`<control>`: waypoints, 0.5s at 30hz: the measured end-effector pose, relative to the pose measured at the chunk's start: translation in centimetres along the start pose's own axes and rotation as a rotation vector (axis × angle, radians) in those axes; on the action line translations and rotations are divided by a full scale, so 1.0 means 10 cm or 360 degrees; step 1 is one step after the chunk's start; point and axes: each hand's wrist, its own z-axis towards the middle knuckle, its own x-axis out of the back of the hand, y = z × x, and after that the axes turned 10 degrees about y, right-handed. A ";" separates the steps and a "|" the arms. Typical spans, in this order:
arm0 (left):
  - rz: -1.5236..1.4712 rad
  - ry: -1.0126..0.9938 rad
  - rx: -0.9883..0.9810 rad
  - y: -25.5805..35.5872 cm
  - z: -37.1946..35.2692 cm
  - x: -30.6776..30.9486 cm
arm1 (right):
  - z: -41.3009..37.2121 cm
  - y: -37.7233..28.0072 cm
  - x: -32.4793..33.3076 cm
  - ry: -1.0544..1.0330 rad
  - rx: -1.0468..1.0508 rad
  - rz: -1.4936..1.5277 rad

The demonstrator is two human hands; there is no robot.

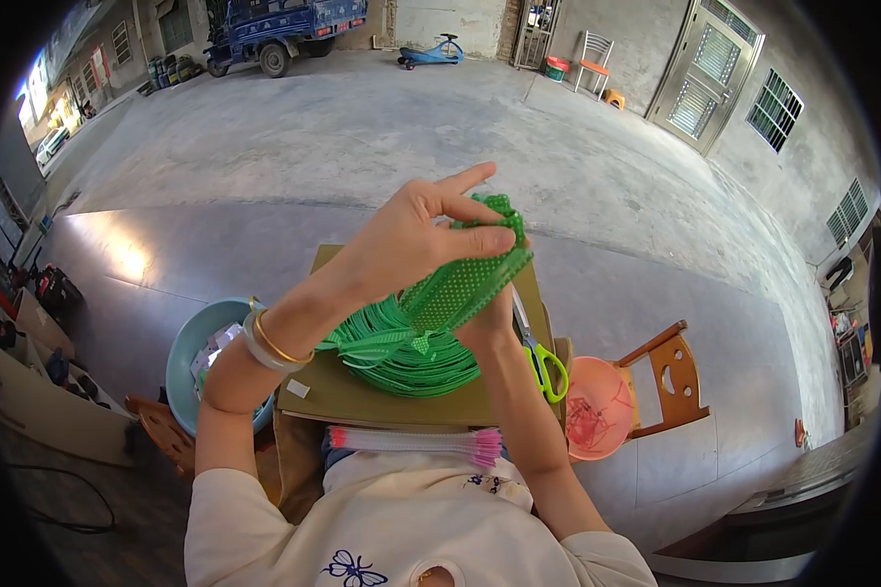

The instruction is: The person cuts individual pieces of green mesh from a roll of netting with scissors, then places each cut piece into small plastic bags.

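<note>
Thumb and bent fingers of my left hand pinch the upper end of a green dotted strip, the thumb tip pressed against its near face, just below the gathered top edge, while one finger points up and away above it. My right hand is raised behind the strip, its fingers mostly hidden by the material, so I cannot tell how they are closed. The strip hangs at a slant between my hands, below and to the right of my left fingertips, its lower part in front of a coil of green cords. Two bangles circle my left wrist.

Under the coil lies a brown board, with a small white tag near its left corner. At its right side, scissors with lime handles sit just beside my right forearm. Across my lap stretches a bundle of clear sticks tipped in pink and red. To the left stands a blue basin holding pale pieces; to the right, a pink basin with red pieces sits beside a wooden chair. Beyond the concrete floor, a blue three-wheeled truck is parked.
</note>
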 end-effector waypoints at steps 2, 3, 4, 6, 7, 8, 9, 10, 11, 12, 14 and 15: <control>-0.0098 0.0097 0.0145 -0.11 0.09 0.02 | 0.03 0.04 -0.02 -0.0008 0.0089 -0.0035; -0.0158 0.0142 0.0204 -0.14 0.12 0.04 | 0.04 0.04 -0.03 -0.0011 0.0133 -0.0051; -0.0217 0.0189 0.0264 -0.15 0.13 0.05 | 0.03 0.03 -0.04 -0.0078 0.0120 -0.0079; -0.0146 0.0141 0.0412 -0.08 0.09 0.08 | -0.01 -0.01 -0.07 -0.0211 0.0085 -0.0136; -0.0111 0.0118 0.0488 -0.06 0.07 0.08 | -0.01 0.00 -0.06 -0.0224 0.0060 -0.0162; -0.0117 0.0119 0.0480 -0.08 0.07 0.08 | -0.02 0.00 -0.05 -0.0236 0.0036 -0.0188; -0.0122 0.0119 0.0471 -0.10 0.06 0.08 | -0.02 0.00 -0.05 -0.0248 0.0015 -0.0214; -0.0127 0.0119 0.0459 -0.12 0.06 0.07 | -0.02 -0.01 -0.05 -0.0266 0.0007 -0.0222; -0.0142 0.0119 0.0514 -0.10 0.06 0.07 | -0.02 -0.01 -0.06 -0.0285 0.0000 -0.0231; -0.0158 0.0120 0.0569 -0.07 0.06 0.07 | -0.03 -0.02 -0.06 -0.0304 -0.0009 -0.0240; -0.0176 0.0123 0.0625 -0.03 0.05 0.06 | -0.07 -0.03 -0.11 -0.0341 -0.0004 -0.0279; -0.0180 0.0123 0.0625 -0.01 0.04 0.05 | -0.10 -0.03 -0.12 -0.0359 -0.0002 -0.0297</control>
